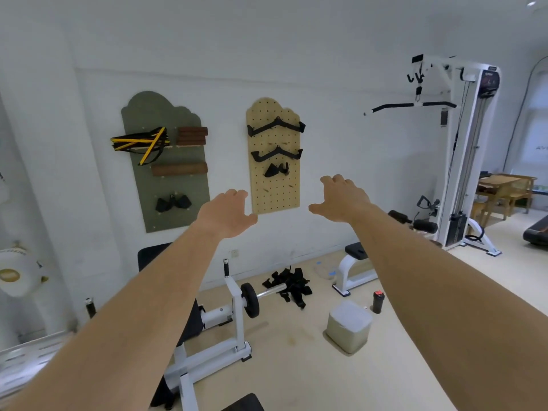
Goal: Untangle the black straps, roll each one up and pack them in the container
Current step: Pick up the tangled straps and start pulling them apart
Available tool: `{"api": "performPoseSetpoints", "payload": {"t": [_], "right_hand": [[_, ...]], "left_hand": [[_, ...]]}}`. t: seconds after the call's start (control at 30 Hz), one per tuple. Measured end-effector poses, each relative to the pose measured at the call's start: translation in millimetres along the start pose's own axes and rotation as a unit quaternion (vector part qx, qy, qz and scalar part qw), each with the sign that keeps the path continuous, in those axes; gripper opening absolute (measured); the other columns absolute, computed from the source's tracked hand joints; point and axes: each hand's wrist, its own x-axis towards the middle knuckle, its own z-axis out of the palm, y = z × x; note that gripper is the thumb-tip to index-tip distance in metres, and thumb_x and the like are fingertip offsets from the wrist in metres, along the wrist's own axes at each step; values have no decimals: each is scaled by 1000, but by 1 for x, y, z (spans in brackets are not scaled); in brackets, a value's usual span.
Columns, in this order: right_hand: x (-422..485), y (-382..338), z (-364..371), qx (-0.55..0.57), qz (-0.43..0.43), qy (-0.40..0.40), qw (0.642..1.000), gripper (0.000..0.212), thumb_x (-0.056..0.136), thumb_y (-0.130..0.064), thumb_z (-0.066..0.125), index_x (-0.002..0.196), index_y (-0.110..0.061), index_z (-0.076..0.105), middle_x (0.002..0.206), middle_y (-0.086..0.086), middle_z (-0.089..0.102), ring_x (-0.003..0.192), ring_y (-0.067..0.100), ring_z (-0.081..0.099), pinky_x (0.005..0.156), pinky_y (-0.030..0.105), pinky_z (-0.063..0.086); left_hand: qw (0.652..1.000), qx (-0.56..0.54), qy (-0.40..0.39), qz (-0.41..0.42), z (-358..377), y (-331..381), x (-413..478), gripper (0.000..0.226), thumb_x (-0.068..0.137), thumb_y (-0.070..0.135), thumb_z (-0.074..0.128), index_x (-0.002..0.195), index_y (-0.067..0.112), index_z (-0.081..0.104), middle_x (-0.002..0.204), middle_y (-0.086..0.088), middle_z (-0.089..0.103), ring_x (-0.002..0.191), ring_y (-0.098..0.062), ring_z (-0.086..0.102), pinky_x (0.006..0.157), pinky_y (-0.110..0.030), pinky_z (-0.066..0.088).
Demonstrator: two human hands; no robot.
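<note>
Both hands out in front of us at wall height, holding nothing: left hand (228, 215) and right hand (344, 200) have fingers loosely spread, palms facing away. The black straps (292, 284) sit in a tangled heap on the floor near the wall, bunched at the end of the barbell (271, 290). The container (348, 326) stands on the floor near the heap, not touching it, lid on. A black bottle (378, 301) stands just beside the container.

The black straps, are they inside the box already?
No, the black straps lie in a heap on the floor, apart from the container.
</note>
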Motion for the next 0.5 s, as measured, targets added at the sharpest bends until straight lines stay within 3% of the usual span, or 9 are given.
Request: {"api": "performPoseSetpoints", "payload": {"t": [0.23, 0.5], "right_hand": [[58, 57, 108, -4, 20, -63, 998, 76, 93, -54, 61, 151, -12, 34, 145, 12, 44, 130, 33, 46, 98, 47, 45], [168, 186, 251, -14, 25, -138, 990, 71, 93, -53, 60, 146, -12, 38, 141, 12, 47, 128, 35, 47, 95, 47, 47]], "left_hand": [[997, -21, -77, 19, 113, 25, 77, 68, 101, 49, 49, 159, 21, 27, 158, -4, 39, 139, -27, 45, 105, -46, 46], [984, -50, -170, -10, 273, 84, 215, 66, 104, 44, 49, 161, 21, 25, 160, -3, 35, 143, -27, 41, 111, -45, 42]]}}
